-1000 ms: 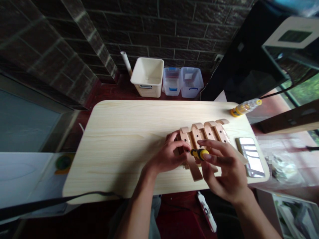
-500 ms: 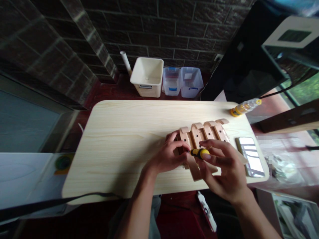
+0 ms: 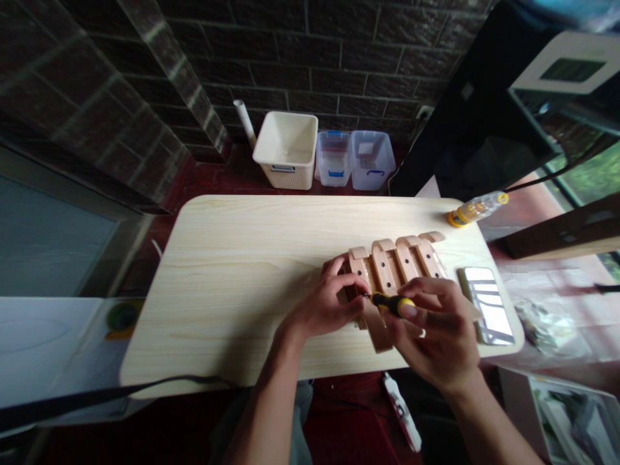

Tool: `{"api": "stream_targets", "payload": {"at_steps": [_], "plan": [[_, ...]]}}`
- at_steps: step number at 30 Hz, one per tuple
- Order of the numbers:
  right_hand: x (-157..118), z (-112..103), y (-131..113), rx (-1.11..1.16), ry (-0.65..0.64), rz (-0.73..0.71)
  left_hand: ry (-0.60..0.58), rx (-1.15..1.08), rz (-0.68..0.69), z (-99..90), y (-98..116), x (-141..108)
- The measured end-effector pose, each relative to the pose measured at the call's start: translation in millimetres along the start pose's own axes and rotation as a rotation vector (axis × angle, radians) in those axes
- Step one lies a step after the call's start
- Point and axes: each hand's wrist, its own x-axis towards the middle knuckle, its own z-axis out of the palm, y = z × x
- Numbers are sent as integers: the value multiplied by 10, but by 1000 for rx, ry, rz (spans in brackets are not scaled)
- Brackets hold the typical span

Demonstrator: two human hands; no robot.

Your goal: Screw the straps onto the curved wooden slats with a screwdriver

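Note:
A slatted wooden piece (image 3: 384,266) with curved ends and dark holes lies on the right half of the pale table (image 3: 217,258). My left hand (image 3: 334,298) is at its left side, thumb and index finger pinched by the tip of a screwdriver; what lies between them is too small to make out. My right hand (image 3: 436,323) holds the yellow and black screwdriver (image 3: 393,303) by its handle, tip pointing left toward the left fingertips. The hands partly cover the wooden piece.
A phone (image 3: 488,305) lies at the table's right side. A clear and yellow bottle-shaped container (image 3: 477,208) lies at the back right corner. Beyond the back edge stand a cream bin (image 3: 288,152) and two clear plastic boxes (image 3: 334,158).
My right hand has shifted slightly right, its fingers changing position around the screwdriver handle. The handle end has moved a little right and down. My left hand stays in place.

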Motion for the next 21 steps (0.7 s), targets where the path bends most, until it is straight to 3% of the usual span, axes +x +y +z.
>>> {"api": "stream_targets", "payload": {"at_steps": [8, 18, 21], "plan": [[-8, -54, -77, -179, -123, -69, 5, 8, 45, 9, -69, -9], [-102, 36, -25, -99, 15, -28, 9, 16, 37, 1, -55, -9], [-64, 19, -51, -109, -13, -40, 9, 8, 42, 5, -66, -6]]}}
